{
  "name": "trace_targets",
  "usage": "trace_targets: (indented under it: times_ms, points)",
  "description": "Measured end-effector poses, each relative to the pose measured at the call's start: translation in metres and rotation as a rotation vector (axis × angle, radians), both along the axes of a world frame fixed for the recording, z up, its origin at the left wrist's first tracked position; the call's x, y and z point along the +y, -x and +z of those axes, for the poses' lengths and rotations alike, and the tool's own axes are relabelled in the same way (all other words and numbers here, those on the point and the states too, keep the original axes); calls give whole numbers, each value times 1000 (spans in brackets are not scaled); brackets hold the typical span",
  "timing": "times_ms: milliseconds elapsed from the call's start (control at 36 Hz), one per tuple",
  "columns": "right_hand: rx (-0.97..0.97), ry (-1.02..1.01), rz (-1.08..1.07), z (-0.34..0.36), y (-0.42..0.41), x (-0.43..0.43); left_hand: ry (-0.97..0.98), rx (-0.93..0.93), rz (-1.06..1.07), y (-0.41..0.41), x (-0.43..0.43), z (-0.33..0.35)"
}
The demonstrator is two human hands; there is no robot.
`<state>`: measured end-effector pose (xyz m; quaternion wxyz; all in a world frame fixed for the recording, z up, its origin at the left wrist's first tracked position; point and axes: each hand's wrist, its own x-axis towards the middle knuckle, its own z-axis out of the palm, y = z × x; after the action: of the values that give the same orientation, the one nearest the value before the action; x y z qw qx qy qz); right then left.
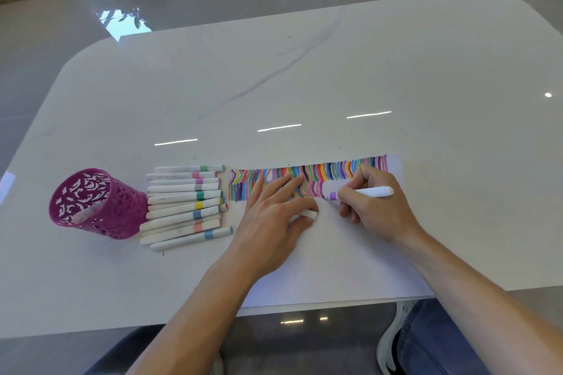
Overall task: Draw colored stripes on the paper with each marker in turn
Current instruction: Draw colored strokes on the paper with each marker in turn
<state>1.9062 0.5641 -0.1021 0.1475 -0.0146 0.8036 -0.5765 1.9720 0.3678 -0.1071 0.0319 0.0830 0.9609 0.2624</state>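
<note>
Found the purple marker [370, 192] pinched in the right grip [376, 207], barrel lying low and pointing left, capless tip touching the paper [335, 253]. Located the tip just right of the last stroke in the lower row of stripes [240, 192]. Noted the upper row of stripes [338, 170] running nearly the full width of the sheet along its far edge, the lower row reaching only partway.

Found the left grip [271, 218] laid palm down on the paper, three fingers straight across both rows, index and thumb pinching a white cap [310, 214].

Located the paper at the near edge of the white surface [304, 70], right of centre.

Recorded a row of capped white markers [182, 201] lying side by side on the surface, just left of the paper. Recorded a purple cut-out pen cup [97, 204] standing touching the left ends of that row. Cannot tell the cup's contents.
</note>
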Motion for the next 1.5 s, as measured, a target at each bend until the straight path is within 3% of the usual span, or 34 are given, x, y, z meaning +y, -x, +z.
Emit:
trace_targets:
  times_ms: [333, 472, 667, 917, 1222, 1361, 1500]
  points:
    - [30, 237, -81, 14, 3, -5, -44, 29, 34, 1, -3, 3]
    - [85, 260, -76, 17, 2, -11, -83, 67, 122, 2, -2, 15]
    - [16, 372, -59, 28, -4, -19, -190, 103, 295, 1, -8, 26]
    - [41, 455, -41, 41, -10, -29, -396, -31, 400, 1, -8, 30]
    - [16, 441, 2, 43, -10, -28, -422, -51, 382, -1, -10, 32]
    - [16, 417, 52, 39, -10, -31, -344, -36, 306, 0, -7, 33]
    - [35, 422, 56, 39, -8, -32, -406, -38, 304, 0, -7, 31]
